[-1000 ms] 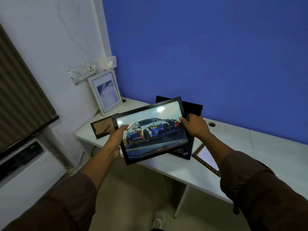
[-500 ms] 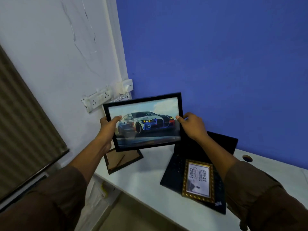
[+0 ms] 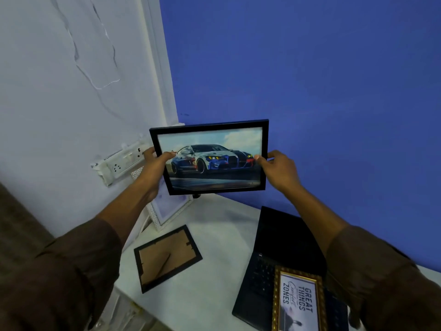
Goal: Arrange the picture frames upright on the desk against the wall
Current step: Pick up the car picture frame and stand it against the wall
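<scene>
1. The left hand (image 3: 152, 168) grips the left edge of the black-framed car picture (image 3: 211, 156), thumb across the glass, other fingers closed behind the frame.
2. The right hand (image 3: 278, 172) pinches the right edge the same way, thumb in front, fingers wrapped behind.
3. The car picture hangs in the air, landscape and nearly upright, facing the camera, in front of the corner where the white wall (image 3: 59, 91) meets the blue wall (image 3: 310, 80); its lower edge is clear of the white tabletop (image 3: 214, 235).
4. Below its left side, a white patterned frame (image 3: 167, 211) stands leaning on the white wall, under a power strip (image 3: 119, 161).
5. A black frame (image 3: 167, 258) lies face down near the tabletop's left edge.
6. To the right sits an open black laptop (image 3: 279, 247), with a gold-framed quote print (image 3: 297, 304) lying flat on its keyboard.
7. Bare tabletop shows between the face-down frame, the laptop and the blue wall.
</scene>
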Action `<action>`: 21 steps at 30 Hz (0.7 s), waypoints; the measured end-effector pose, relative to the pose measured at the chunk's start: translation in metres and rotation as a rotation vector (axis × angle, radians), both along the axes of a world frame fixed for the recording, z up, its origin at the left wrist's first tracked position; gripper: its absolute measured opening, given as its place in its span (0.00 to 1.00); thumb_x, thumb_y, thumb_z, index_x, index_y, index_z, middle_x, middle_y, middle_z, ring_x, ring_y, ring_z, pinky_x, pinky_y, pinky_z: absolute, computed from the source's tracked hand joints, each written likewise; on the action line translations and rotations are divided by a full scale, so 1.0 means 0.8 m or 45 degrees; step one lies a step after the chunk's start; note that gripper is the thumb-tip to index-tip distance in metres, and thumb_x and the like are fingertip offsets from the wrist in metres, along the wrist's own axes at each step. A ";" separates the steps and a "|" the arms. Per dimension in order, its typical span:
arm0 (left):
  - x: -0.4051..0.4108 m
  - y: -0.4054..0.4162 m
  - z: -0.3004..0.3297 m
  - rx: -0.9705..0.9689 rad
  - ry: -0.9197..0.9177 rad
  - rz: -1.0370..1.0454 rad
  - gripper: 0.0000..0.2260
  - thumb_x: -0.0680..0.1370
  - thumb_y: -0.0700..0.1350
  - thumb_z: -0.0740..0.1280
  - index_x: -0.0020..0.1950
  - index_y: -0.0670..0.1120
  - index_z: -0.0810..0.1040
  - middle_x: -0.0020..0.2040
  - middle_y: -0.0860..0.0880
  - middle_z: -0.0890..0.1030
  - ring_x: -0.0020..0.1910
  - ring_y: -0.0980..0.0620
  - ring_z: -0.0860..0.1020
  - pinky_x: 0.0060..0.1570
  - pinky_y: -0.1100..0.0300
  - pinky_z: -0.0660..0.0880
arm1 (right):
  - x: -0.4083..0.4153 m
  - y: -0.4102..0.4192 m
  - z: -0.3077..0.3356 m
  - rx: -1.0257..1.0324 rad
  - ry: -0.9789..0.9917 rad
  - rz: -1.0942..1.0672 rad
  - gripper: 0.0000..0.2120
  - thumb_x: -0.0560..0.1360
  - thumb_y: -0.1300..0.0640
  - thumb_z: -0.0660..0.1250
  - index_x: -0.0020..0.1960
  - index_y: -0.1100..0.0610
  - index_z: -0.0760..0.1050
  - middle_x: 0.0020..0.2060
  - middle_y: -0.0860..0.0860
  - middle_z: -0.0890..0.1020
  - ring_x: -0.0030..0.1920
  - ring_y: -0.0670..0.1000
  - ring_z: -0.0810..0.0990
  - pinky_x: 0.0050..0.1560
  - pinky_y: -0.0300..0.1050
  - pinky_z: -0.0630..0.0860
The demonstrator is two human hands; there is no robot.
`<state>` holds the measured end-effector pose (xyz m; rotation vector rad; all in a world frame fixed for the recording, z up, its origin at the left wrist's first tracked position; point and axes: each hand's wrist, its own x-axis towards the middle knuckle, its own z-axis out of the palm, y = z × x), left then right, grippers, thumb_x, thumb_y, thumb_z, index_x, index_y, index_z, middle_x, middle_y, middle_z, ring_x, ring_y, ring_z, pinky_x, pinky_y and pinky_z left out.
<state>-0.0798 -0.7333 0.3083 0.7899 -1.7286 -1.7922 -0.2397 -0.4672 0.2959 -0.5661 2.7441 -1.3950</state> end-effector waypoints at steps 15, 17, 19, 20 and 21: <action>-0.213 -0.153 -0.173 0.131 -0.222 -0.353 0.27 0.63 0.37 0.70 0.62 0.41 0.76 0.58 0.42 0.83 0.58 0.41 0.81 0.56 0.39 0.79 | -0.165 -0.100 -0.120 0.157 -0.534 -0.265 0.22 0.76 0.42 0.70 0.48 0.62 0.76 0.44 0.57 0.79 0.47 0.58 0.77 0.42 0.47 0.71; -0.238 -0.161 -0.195 0.145 -0.292 -0.358 0.20 0.64 0.35 0.69 0.55 0.43 0.77 0.52 0.40 0.82 0.53 0.38 0.81 0.49 0.42 0.81 | -0.186 -0.106 -0.149 0.164 -0.635 -0.341 0.23 0.75 0.42 0.72 0.51 0.63 0.77 0.48 0.58 0.80 0.48 0.58 0.78 0.47 0.47 0.73; -0.256 -0.162 -0.211 0.130 -0.352 -0.382 0.15 0.64 0.34 0.67 0.48 0.45 0.78 0.47 0.39 0.81 0.48 0.37 0.80 0.41 0.49 0.78 | -0.196 -0.107 -0.175 0.199 -0.733 -0.393 0.26 0.73 0.43 0.74 0.55 0.65 0.78 0.50 0.59 0.80 0.50 0.59 0.78 0.48 0.47 0.73; -0.269 -0.166 -0.229 0.117 -0.391 -0.425 0.15 0.63 0.35 0.68 0.49 0.42 0.79 0.48 0.37 0.82 0.48 0.35 0.81 0.41 0.48 0.78 | -0.203 -0.108 -0.189 0.224 -0.782 -0.413 0.27 0.72 0.43 0.75 0.56 0.66 0.78 0.51 0.60 0.80 0.51 0.59 0.78 0.48 0.46 0.72; -0.283 -0.172 -0.248 0.111 -0.428 -0.474 0.18 0.62 0.36 0.70 0.52 0.39 0.80 0.51 0.34 0.82 0.51 0.32 0.81 0.44 0.44 0.79 | -0.212 -0.108 -0.205 0.248 -0.816 -0.433 0.28 0.71 0.43 0.75 0.57 0.66 0.78 0.52 0.60 0.81 0.52 0.59 0.78 0.47 0.46 0.72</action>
